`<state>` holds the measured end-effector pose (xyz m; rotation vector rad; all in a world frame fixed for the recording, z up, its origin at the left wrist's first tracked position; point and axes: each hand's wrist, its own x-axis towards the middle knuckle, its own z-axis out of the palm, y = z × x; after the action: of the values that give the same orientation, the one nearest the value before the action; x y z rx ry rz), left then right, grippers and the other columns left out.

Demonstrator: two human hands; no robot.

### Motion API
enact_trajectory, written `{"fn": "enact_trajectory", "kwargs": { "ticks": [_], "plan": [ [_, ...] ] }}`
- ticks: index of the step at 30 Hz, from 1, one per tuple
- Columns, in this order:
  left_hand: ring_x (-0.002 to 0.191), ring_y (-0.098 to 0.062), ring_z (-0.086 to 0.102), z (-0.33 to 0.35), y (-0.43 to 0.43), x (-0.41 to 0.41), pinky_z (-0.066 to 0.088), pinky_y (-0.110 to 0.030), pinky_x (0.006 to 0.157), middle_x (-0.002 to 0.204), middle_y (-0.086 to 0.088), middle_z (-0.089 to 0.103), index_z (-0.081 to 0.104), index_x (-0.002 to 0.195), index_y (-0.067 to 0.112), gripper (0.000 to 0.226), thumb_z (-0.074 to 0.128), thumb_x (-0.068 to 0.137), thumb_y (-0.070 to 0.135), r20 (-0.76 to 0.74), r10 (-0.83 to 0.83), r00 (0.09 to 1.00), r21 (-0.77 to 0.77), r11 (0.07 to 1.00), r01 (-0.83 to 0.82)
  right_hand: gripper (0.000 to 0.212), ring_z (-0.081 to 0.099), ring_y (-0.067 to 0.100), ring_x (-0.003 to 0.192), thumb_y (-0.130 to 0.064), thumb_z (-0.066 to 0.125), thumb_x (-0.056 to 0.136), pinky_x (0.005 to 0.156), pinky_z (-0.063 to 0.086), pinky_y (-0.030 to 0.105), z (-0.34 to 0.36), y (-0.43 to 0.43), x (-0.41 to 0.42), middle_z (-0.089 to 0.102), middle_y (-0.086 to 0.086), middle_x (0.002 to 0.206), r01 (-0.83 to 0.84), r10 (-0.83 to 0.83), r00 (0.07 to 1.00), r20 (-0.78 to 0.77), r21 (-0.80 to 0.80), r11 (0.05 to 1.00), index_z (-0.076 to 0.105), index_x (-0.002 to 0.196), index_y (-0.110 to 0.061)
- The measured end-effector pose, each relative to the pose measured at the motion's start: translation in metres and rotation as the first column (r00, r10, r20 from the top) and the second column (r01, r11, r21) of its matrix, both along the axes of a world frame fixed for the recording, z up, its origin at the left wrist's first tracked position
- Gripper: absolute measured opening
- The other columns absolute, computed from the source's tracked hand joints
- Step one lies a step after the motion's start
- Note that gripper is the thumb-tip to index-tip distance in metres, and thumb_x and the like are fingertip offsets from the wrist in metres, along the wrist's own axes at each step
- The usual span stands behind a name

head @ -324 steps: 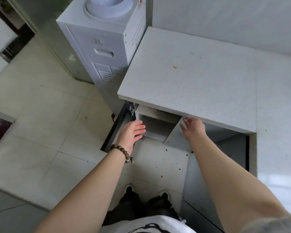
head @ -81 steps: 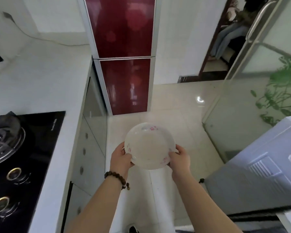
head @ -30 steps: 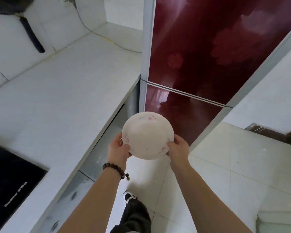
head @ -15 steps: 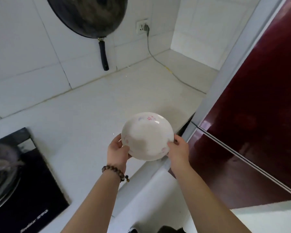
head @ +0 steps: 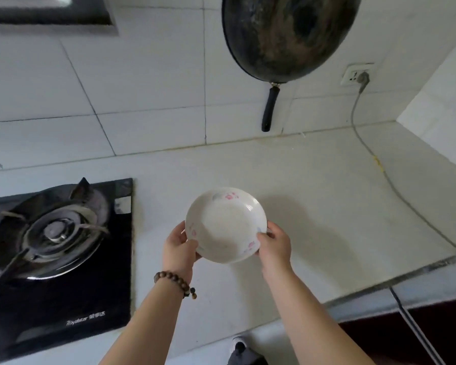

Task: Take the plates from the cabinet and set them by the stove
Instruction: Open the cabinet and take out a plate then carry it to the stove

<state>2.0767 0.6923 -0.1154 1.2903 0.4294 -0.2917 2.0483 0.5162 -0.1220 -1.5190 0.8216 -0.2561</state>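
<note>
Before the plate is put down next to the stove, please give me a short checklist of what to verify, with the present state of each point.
1. Both hands hold the plate: left hand and right hand at opposite rims: ok.
2. Countertop under the plate is bare: ok.
3. Plate is clear of the stove: ok.
4. Grey cable lies well to the right: ok.
5. Hanging wok is above the landing spot: ok.
6. More than one plate stacked: cannot tell.

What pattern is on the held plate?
White plate with small pink and bluish flowers; head view.
</note>
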Motion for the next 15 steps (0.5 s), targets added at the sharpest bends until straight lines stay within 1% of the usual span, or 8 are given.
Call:
{"fn": "enact_trajectory", "kwargs": {
  "ticks": [4, 8, 11, 14, 15],
  "plan": [
    [0.100, -0.028, 0.068, -0.003, -0.010, 0.022, 0.060, -0.037, 0.069, 0.111, -0.008, 0.071, 0.059, 0.127, 0.015, 0.061, 0.040, 0.079, -0.018, 0.002, 0.124, 0.992, -0.002, 0.992, -0.124, 0.024, 0.051, 0.023, 0.069, 0.005, 0.046, 0.074, 0.067, 0.043, 0.035, 0.003, -0.012, 0.041, 0.060, 0.011, 0.072, -0.117, 0.117, 0.993, -0.004, 0.023, 0.993, 0.067, 0.081, -0.005],
    [0.104, -0.030, 0.066, -0.003, -0.017, 0.040, 0.060, -0.039, 0.073, 0.114, -0.006, 0.070, 0.056, 0.131, 0.018, 0.063, 0.043, 0.080, -0.017, 0.001, 0.212, 0.977, 0.004, 0.977, -0.212, 0.014, 0.040, 0.023, 0.070, 0.005, 0.045, 0.075, 0.067, 0.034, 0.036, 0.003, -0.023, 0.076, 0.049, 0.011, 0.072, -0.208, 0.209, 0.978, -0.002, 0.058, 0.976, 0.058, 0.083, 0.006],
    [0.107, -0.030, 0.064, -0.002, -0.015, 0.056, 0.060, -0.041, 0.076, 0.117, -0.007, 0.068, 0.053, 0.135, 0.016, 0.066, 0.041, 0.081, -0.019, -0.023, 0.241, 0.970, 0.004, 0.970, -0.241, 0.013, 0.043, 0.023, 0.070, 0.004, 0.046, 0.078, 0.065, 0.034, 0.036, 0.005, -0.022, 0.094, 0.052, 0.012, 0.073, -0.266, 0.267, 0.964, -0.001, 0.072, 0.961, 0.059, 0.081, 0.004],
    [0.105, -0.030, 0.065, 0.000, -0.013, 0.078, 0.061, -0.039, 0.071, 0.115, -0.008, 0.068, 0.052, 0.136, 0.014, 0.066, 0.041, 0.082, -0.022, -0.039, 0.261, 0.965, 0.011, 0.965, -0.261, 0.018, 0.048, 0.022, 0.071, 0.006, 0.046, 0.079, 0.066, 0.038, 0.036, 0.007, -0.020, 0.116, 0.058, 0.013, 0.077, -0.321, 0.322, 0.947, 0.016, 0.108, 0.941, 0.063, 0.082, 0.000],
    [0.105, -0.030, 0.065, 0.000, -0.012, 0.087, 0.061, -0.039, 0.071, 0.115, -0.009, 0.068, 0.051, 0.136, 0.014, 0.066, 0.041, 0.082, -0.022, -0.041, 0.267, 0.963, 0.018, 0.964, -0.266, 0.020, 0.050, 0.022, 0.071, 0.006, 0.046, 0.079, 0.066, 0.040, 0.037, 0.007, -0.019, 0.125, 0.060, 0.013, 0.078, -0.336, 0.336, 0.942, 0.018, 0.112, 0.935, 0.064, 0.082, -0.003]
  ]
}}
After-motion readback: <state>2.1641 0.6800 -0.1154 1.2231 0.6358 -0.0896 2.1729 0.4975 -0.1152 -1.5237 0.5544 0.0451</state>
